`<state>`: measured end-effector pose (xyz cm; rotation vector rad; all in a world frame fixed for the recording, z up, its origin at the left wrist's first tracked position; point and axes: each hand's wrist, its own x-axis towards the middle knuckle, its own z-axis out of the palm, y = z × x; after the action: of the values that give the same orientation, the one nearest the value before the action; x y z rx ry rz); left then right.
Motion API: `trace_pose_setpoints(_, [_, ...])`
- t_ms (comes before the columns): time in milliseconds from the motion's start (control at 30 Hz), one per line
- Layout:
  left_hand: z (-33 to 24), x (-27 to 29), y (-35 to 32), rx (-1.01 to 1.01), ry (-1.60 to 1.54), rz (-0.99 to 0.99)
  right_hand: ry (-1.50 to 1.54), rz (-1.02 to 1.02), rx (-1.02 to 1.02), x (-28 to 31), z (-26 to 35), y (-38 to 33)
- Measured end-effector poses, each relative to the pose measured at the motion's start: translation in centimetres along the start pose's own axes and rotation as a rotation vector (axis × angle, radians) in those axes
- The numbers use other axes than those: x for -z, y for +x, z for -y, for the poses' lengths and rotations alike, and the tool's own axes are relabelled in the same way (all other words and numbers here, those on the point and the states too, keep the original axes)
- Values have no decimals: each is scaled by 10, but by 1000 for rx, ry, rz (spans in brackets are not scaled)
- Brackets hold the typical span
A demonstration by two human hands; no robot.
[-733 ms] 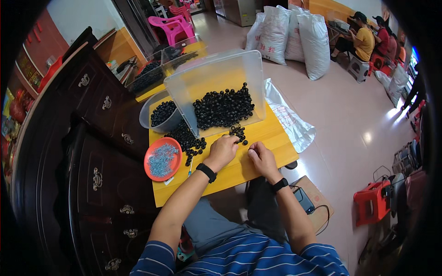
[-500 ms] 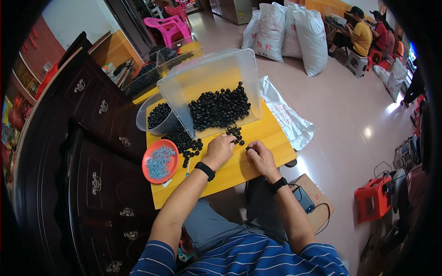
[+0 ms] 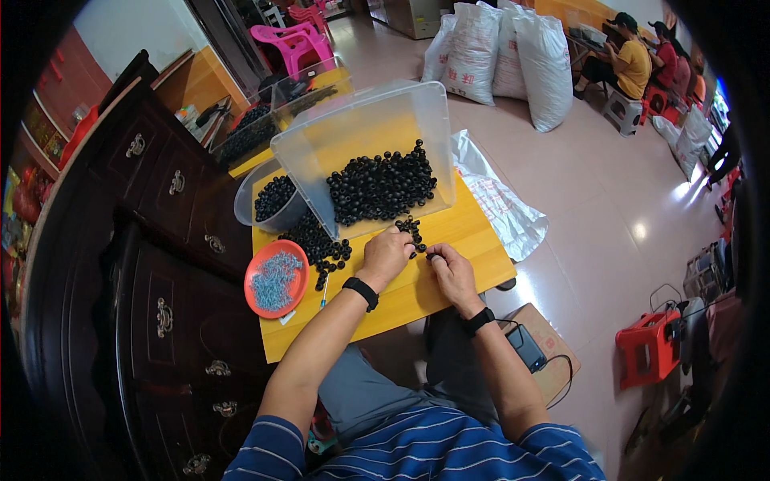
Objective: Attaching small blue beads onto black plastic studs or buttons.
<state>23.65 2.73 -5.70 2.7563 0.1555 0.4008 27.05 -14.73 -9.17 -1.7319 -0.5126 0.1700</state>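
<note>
In the head view, black ring-like pieces (image 3: 381,188) were seen mostly inside the clear plastic box (image 3: 443,144). More were held in the round tub (image 3: 243,210), and a loose heap (image 3: 309,236) was spread between tub, box and orange-red dish (image 3: 255,301). Pale blue bits (image 3: 277,280) were piled in that dish. Finished and unfinished pieces could not be told apart, so progress could not be measured; by judgement, much was left to be handled.

The left hand (image 3: 387,255) was placed by a small cluster (image 3: 409,230) at the box's front edge, fingers curled; whether anything was gripped could not be told. By the right hand (image 3: 454,276), a dark piece (image 3: 432,256) was pinched narrowly between thumb and fingers.

Bare yellow wood was shown between the hands and the table's (image 3: 385,309) near edge, and more to the right. Leftward movement was bounded by the dish and a thin pen-like tool (image 3: 324,290), forward movement by the box.
</note>
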Motion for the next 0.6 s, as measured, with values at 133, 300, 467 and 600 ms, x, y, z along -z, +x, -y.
trace_pose_setpoints(133, [-1, -3, 2, -19, 58, 36, 149, 65, -155, 2, 3, 1])
trace_pose_setpoints(300, [1, -2, -4, 9, 134, -5, 494, 148, -243, 8, 0, 3])
trace_pose_setpoints(467, [4, 8, -16, 53, 108, -32, 476, 199, -245, -1, 10, 2])
trace_pose_setpoints(600, [12, 16, -31, 85, 41, -53, 447, 238, -221, -14, 18, 0])
